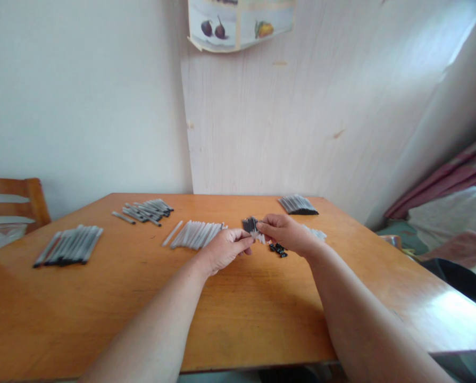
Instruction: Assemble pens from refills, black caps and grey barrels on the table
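Observation:
My left hand and my right hand meet above the middle of the table, each closed in a pinch. A small whitish piece shows where the fingertips come together, too small and blurred to name. Just behind the fingers lies a bunch of thin dark-ended sticks that look like pen refills, partly covered by the hands. Small black caps are scattered below my right hand. Beside my left hand lies a row of translucent white pen barrels. Pale clear pieces stick out from behind my right wrist.
On the wooden table, black-ended pens are grouped at the left, with a looser heap of pens farther back. Another stack of pens is at the back right. A wooden chair stands at the left beside the wall.

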Demonstrator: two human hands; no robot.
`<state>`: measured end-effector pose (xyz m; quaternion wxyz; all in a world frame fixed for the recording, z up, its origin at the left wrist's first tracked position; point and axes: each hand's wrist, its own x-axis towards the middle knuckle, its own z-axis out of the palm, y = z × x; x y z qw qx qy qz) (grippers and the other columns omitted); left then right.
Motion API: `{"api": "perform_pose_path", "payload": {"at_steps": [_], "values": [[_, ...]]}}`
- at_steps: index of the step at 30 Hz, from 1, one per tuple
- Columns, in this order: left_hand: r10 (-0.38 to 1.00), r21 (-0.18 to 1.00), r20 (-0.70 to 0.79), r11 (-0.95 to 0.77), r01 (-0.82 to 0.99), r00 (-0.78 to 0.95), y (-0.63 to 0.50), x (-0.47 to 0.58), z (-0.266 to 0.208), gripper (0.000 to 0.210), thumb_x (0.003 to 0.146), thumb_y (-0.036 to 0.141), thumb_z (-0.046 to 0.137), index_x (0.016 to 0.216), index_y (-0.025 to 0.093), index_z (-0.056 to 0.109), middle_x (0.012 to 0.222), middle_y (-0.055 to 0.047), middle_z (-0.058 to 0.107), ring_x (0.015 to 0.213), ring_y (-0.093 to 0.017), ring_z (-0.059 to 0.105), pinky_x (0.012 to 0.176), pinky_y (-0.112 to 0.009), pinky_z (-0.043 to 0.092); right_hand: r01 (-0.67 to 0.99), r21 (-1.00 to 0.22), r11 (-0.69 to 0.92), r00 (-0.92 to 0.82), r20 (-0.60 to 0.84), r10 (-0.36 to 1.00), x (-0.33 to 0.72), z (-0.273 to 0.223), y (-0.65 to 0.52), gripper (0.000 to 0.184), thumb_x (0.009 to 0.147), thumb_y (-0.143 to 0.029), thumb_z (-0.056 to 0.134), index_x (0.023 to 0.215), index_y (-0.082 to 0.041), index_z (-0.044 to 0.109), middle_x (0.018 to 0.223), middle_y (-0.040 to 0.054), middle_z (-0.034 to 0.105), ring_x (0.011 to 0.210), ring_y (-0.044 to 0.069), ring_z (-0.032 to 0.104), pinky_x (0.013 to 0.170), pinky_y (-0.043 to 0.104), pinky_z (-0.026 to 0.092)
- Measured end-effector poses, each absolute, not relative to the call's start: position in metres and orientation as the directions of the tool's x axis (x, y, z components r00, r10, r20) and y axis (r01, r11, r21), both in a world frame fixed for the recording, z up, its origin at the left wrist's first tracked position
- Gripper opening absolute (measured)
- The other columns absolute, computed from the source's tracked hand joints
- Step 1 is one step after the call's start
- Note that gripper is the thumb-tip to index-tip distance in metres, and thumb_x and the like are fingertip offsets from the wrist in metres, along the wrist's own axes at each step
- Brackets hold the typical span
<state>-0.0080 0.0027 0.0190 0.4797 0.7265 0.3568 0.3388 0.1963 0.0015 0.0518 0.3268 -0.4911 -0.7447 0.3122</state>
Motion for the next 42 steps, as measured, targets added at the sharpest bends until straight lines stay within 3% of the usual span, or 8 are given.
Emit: {"api": "perform_pose_path", "payload": {"at_steps": [4,8,14,20,30,37,42], "values": [[0.845,0.938,0.147,-0.283,0.198,0.514,0.0027,-0.008,0.0187,0.032,0.083,0.044,0.057,0.093,0.016,0.067,0.075,-0.003,0.066,0.072,-0.014,0.056,0.07,-0.027,0.039,0.606,-0.714,0.351,-0.285,0.217,0.934,0.1924,0.052,0.0015,0.037,0.087,-0.049,0.049,0.065,-0.02,0.05,0.057,0.0002,0.049,0.051,0.011,0.042,0.048,0.025,0.031],[0.847,0.942,0.14,-0.274,0.194,0.513,0.0042,-0.0082,0.0179,0.033,0.084,0.045,0.056,0.092,0.015,0.066,0.075,-0.004,0.066,0.07,-0.014,0.055,0.068,-0.027,0.039,0.589,-0.722,0.364,-0.29,0.232,0.928,0.1912,0.0515,0.0029,0.041,0.087,-0.052,0.047,0.062,-0.02,0.049,0.057,-0.0002,0.048,0.051,0.011,0.041,0.049,0.026,0.031],[0.859,0.964,0.112,-0.216,0.155,0.5,0.0047,-0.0079,0.0195,0.037,0.085,0.047,0.054,0.094,0.014,0.067,0.074,-0.005,0.067,0.067,-0.013,0.054,0.066,-0.026,0.039,0.412,-0.854,0.317,-0.248,0.23,0.941,0.1962,0.0521,0.0038,0.035,0.087,-0.05,0.048,0.074,-0.018,0.057,0.066,0.0023,0.057,0.055,0.011,0.047,0.052,0.026,0.036],[0.855,0.973,0.108,-0.195,0.121,0.507,0.0049,-0.0088,0.019,0.04,0.086,0.049,0.052,0.096,0.013,0.067,0.075,-0.006,0.067,0.067,-0.013,0.054,0.066,-0.026,0.039,0.244,-0.918,0.311,-0.357,0.214,0.91,0.1995,0.0551,0.0006,0.024,0.081,-0.04,0.06,0.09,-0.018,0.062,0.077,0.0037,0.063,0.063,0.012,0.052,0.058,0.026,0.039],[0.854,0.953,0.136,-0.25,0.168,0.501,0.004,-0.0076,0.0187,0.036,0.085,0.047,0.055,0.092,0.014,0.066,0.076,-0.005,0.067,0.069,-0.013,0.055,0.068,-0.026,0.04,0.291,-0.907,0.303,-0.347,0.195,0.918,0.1979,0.0492,0.004,0.023,0.082,-0.042,0.061,0.08,-0.019,0.059,0.068,0.0019,0.059,0.058,0.012,0.049,0.054,0.025,0.037],[0.855,0.919,0.197,-0.331,0.214,0.479,0.0054,-0.0079,0.0159,0.033,0.081,0.045,0.058,0.09,0.015,0.068,0.079,-0.004,0.069,0.074,-0.015,0.057,0.071,-0.028,0.04,0.51,-0.785,0.352,-0.303,0.219,0.928,0.1934,0.05,0.0014,0.026,0.086,-0.042,0.055,0.073,-0.02,0.054,0.063,0.0017,0.056,0.054,0.012,0.046,0.05,0.026,0.034],[0.855,0.878,0.212,-0.379,0.293,0.473,0.0047,-0.0068,0.0164,0.031,0.082,0.045,0.057,0.083,0.016,0.069,0.077,-0.003,0.068,0.072,-0.015,0.055,0.069,-0.028,0.038,0.57,-0.745,0.348,-0.275,0.226,0.934,0.1912,0.0479,0.0032,0.029,0.085,-0.045,0.055,0.07,-0.02,0.054,0.06,0.0009,0.054,0.051,0.011,0.045,0.048,0.025,0.031]]}}
